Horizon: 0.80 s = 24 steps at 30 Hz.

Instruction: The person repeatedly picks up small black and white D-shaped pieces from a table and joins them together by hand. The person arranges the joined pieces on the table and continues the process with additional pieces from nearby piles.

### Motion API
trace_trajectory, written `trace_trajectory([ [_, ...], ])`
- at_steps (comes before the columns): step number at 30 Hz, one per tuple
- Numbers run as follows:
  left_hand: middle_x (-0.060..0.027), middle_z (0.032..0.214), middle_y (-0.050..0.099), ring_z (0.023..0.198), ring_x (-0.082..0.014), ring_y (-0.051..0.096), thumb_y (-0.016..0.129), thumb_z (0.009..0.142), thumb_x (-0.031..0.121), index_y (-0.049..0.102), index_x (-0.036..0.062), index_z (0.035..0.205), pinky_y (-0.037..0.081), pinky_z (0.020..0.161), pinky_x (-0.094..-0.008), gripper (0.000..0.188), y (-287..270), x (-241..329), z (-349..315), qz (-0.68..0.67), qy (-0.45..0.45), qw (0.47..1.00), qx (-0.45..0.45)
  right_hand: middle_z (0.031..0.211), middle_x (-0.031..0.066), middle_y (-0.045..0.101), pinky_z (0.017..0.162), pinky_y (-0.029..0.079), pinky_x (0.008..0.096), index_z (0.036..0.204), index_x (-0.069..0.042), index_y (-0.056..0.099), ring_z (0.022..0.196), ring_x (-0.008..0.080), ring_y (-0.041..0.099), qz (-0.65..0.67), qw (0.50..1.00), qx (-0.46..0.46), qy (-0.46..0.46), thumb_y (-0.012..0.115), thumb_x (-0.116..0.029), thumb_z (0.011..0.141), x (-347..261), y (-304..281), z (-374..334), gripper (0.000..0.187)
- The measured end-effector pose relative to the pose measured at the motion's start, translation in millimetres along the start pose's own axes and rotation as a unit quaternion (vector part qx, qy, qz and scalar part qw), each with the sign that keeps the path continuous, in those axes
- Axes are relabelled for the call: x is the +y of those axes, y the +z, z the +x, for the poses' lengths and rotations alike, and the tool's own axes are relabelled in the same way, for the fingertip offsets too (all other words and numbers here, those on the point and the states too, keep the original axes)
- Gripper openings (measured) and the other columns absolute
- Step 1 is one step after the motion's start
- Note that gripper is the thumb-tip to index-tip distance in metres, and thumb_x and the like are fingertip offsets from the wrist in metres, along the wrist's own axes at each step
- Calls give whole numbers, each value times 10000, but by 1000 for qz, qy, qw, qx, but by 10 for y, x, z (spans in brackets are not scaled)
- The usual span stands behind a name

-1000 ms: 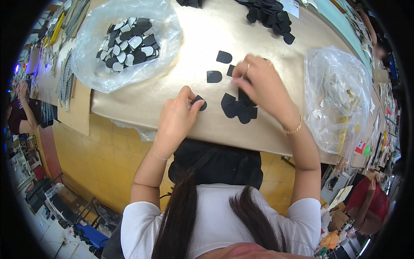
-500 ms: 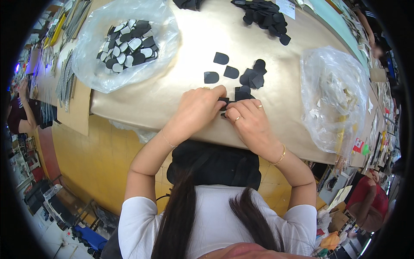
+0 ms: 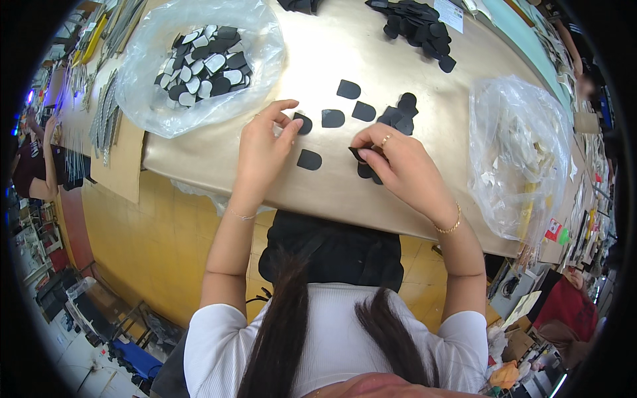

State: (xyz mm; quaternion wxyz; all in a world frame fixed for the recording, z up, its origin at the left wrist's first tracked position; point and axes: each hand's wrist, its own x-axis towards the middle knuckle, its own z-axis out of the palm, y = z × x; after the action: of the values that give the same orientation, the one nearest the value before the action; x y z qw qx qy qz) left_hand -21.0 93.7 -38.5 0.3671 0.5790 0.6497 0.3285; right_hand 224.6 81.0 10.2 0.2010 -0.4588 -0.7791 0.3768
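Note:
My left hand (image 3: 265,146) is open over the table, index finger and thumb apart. Its thumb tip is at the edge of a black round-ended patch (image 3: 303,124), which lies flat. My right hand (image 3: 401,162) pinches another small black patch (image 3: 358,154) between thumb and fingers, tilted up from the table. Under that hand some more black patches (image 3: 367,171) show, partly hidden. Between and beyond the hands lie single patches, one nearest me (image 3: 309,160) and others (image 3: 333,119) farther off. A small overlapping pile of patches (image 3: 403,116) sits just beyond my right hand.
At the far left, a clear plastic bag (image 3: 265,79) holds many black and white patches (image 3: 206,63). A bigger black heap (image 3: 418,26) lies at the back. Another clear bag (image 3: 511,159) with pale scraps stands at the right. The tan table's front edge (image 3: 345,215) runs before me.
My hands have moved apart, the left going left and away from me. Two more single patches now lie on the left, and the right hand has lifted a patch.

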Motion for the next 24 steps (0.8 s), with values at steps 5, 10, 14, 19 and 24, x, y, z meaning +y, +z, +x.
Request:
trace_trajectory([
  [5,-109,832,654,762,-284,638,770,877,129,729,61,1149,510,717,-375,283,-30,-14,-16,122,33,991,37,910,82,686,652,523,283,1108,-14,626,747,169,689,7,996,-30,85,632,-28,976,-50,94,129,133],
  [10,-80,894,681,822,-213,646,823,839,144,749,28,1067,507,721,-354,266,-107,179,-188,27,28,999,-3,957,123,695,612,531,295,1074,7,621,695,164,706,182,965,-34,187,678,-62,960,-136,-5,165,145],
  [14,-44,873,717,745,-98,610,836,848,153,745,-15,987,487,639,-269,236,-58,297,-304,-175,-49,967,-180,953,91,698,588,540,271,1061,10,619,709,128,708,259,947,-68,179,710,-78,945,-147,3,162,172],
  [19,-4,760,692,632,-43,564,822,877,128,727,14,974,418,556,-199,177,13,256,-304,-213,-124,952,-183,1066,89,629,766,561,281,1221,15,544,914,138,705,348,926,-55,134,646,-31,962,60,6,-14,282],
  [24,-23,783,711,628,-60,599,801,890,119,708,-7,1058,459,571,-220,230,183,248,-413,-56,-32,986,-155,1106,70,546,857,545,267,1338,18,504,1022,149,666,398,910,5,119,568,8,1001,209,-25,-160,343],
])
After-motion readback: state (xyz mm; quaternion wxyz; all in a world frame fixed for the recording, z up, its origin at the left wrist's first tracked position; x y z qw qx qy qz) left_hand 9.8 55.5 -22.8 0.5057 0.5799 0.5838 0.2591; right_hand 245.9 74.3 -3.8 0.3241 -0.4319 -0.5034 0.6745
